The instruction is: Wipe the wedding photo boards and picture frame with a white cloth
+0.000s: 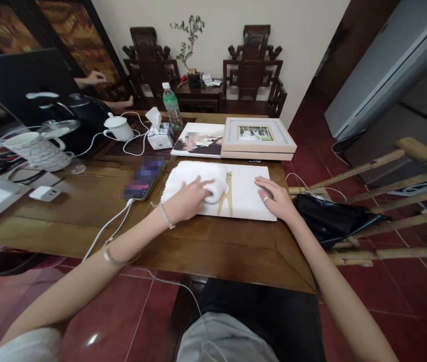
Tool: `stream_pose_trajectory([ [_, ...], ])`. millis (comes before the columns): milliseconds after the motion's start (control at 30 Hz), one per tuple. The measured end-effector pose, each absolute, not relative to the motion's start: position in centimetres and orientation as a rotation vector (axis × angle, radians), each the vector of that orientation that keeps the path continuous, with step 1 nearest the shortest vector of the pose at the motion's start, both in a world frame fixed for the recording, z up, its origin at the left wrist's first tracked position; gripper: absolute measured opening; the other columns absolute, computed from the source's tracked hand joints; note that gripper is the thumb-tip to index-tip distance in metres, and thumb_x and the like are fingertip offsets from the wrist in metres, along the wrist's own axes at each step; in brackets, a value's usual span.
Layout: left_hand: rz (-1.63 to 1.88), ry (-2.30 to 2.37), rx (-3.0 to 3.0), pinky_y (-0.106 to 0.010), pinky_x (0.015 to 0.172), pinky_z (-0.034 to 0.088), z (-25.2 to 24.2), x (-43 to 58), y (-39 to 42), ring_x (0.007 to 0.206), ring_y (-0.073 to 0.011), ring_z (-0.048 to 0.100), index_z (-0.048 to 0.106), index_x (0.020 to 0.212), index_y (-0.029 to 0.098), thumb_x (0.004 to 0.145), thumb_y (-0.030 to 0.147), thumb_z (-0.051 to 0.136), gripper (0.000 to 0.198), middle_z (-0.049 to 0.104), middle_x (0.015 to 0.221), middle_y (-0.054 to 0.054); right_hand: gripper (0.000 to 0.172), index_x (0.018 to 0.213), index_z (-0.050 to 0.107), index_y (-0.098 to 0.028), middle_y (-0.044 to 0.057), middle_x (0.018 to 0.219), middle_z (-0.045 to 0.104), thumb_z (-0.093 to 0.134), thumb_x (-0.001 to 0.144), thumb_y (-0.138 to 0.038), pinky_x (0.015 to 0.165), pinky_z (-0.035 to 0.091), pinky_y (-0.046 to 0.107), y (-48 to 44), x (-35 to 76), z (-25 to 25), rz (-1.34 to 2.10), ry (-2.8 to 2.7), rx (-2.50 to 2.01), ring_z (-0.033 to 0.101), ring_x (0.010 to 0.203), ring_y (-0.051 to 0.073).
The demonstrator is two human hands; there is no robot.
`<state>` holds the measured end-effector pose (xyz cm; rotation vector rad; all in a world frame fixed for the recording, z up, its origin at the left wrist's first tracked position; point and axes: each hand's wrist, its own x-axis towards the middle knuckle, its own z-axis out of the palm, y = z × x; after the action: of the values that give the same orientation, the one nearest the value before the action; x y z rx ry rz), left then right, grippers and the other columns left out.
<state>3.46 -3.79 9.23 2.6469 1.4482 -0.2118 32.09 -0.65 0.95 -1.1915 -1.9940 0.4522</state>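
A pale wall at twelve o'clock backs two carved dark-wood chairs, at eleven and one, with a tall grey unit at two, a wooden pole frame at three and a red tiled floor at seven.

Your bare left forearm slants inward from lower left, bare left hand palm down, index finger stretched toward right, other fingers partly hidden. Your bare right forearm slants inward from lower right; bare right hand palm down, fingers extended leftward, loosely together. Hands well apart.
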Motion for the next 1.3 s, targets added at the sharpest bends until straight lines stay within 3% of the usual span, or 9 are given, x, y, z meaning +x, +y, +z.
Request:
stream_pose_trajectory([
  [200, -0.078, 1.503, 2.611, -0.079, 0.097, 0.031, 8.2, 6.8, 0.0, 0.144, -0.0446, 0.015, 0.062, 0.12, 0.018, 0.077, -0.004, 0.036, 0.055, 0.01, 0.162, -0.004, 0.034, 0.116, 0.068, -0.023, 0.008, 0.129, 0.064, 0.051, 0.087, -0.024, 0.11, 0.038, 0.05, -0.6, 32.1, 1.0, 0.46, -1.992, -1.194, 0.054, 0.126, 0.025],
  [367, -0.149, 1.48, 2.731, -0.079, 0.097, 0.033, 7.8, 8.8, -3.8, 0.142, -0.0488, 0.015, 0.065, 0.119, 0.021, 0.078, -0.005, 0.04, 0.055, 0.017, 0.161, -0.003, 0.034, 0.116, 0.068, -0.023, 0.008, 0.129, 0.064, 0.051, 0.087, -0.025, 0.11, 0.039, 0.049, -0.6, 32.1, 0.9, 0.454, -2.005, -1.186, 0.054, 0.126, 0.025],
  [667, -0.281, 1.289, 2.842, -0.074, 0.097, 0.041, 8.5, 8.8, -12.8, 0.14, -0.0511, 0.02, 0.072, 0.102, 0.022, 0.08, 0.008, 0.057, 0.03, 0.02, 0.16, -0.003, 0.034, 0.117, 0.068, -0.023, 0.008, 0.129, 0.064, 0.051, 0.088, -0.024, 0.11, 0.039, 0.05, -0.7, 32.0, 1.2, 0.463, -2.012, -1.187, 0.053, 0.127, 0.025],
  [833, -0.243, 1.332, 2.803, -0.069, 0.096, 0.044, 9.3, 9.1, -8.6, 0.141, -0.0467, 0.023, 0.067, 0.113, 0.018, 0.081, 0.002, 0.046, 0.04, 0.025, 0.158, -0.006, 0.034, 0.117, 0.068, -0.02, 0.011, 0.129, 0.064, 0.05, 0.088, -0.025, 0.11, 0.039, 0.048, -0.7, 32.0, 1.2, 0.451, -2.015, -1.191, 0.053, 0.127, 0.025],
  [933, -0.144, 1.363, 2.76, -0.061, 0.094, 0.049, 9.9, 9.5, -4.1, 0.135, -0.0402, 0.038, 0.064, 0.116, 0.016, 0.082, 0.001, 0.042, 0.043, 0.038, 0.151, -0.011, 0.035, 0.117, 0.067, -0.018, 0.012, 0.13, 0.063, 0.049, 0.088, -0.025, 0.11, 0.039, 0.048, -0.6, 32.1, 1.0, 0.443, -2.017, -1.191, 0.053, 0.127, 0.025],
  [1067, -0.105, 1.326, 2.729, -0.04, 0.095, 0.049, 10.9, 10.1, 1.3, 0.11, -0.0275, 0.06, 0.068, 0.106, 0.013, 0.079, 0.001, 0.042, 0.039, 0.06, 0.125, -0.014, 0.034, 0.117, 0.067, -0.019, 0.012, 0.131, 0.062, 0.049, 0.088, -0.025, 0.11, 0.039, 0.048, -0.5, 32.2, 0.8, 0.445, -2.021, -1.188, 0.053, 0.128, 0.025],
  [1167, -0.115, 1.257, 2.753, -0.033, 0.091, 0.049, 11.5, 11.2, 3.6, 0.102, -0.0249, 0.063, 0.069, 0.1, 0.013, 0.079, 0.003, 0.042, 0.035, 0.066, 0.11, -0.013, 0.035, 0.117, 0.067, -0.018, 0.013, 0.131, 0.062, 0.049, 0.088, -0.026, 0.11, 0.038, 0.048, -0.5, 32.2, 0.8, 0.445, -2.032, -1.19, 0.053, 0.127, 0.025],
  [1300, -0.105, 1.167, 2.782, -0.031, 0.087, 0.049, 11.6, 13.2, 3.9, 0.102, -0.0239, 0.063, 0.069, 0.1, 0.012, 0.08, 0.005, 0.043, 0.034, 0.067, 0.108, -0.012, 0.035, 0.117, 0.067, -0.019, 0.012, 0.128, 0.063, 0.048, 0.088, -0.025, 0.107, 0.042, 0.047, -0.6, 32.2, 1.2, 0.434, -2.034, -1.178, 0.056, 0.123, 0.027],
])
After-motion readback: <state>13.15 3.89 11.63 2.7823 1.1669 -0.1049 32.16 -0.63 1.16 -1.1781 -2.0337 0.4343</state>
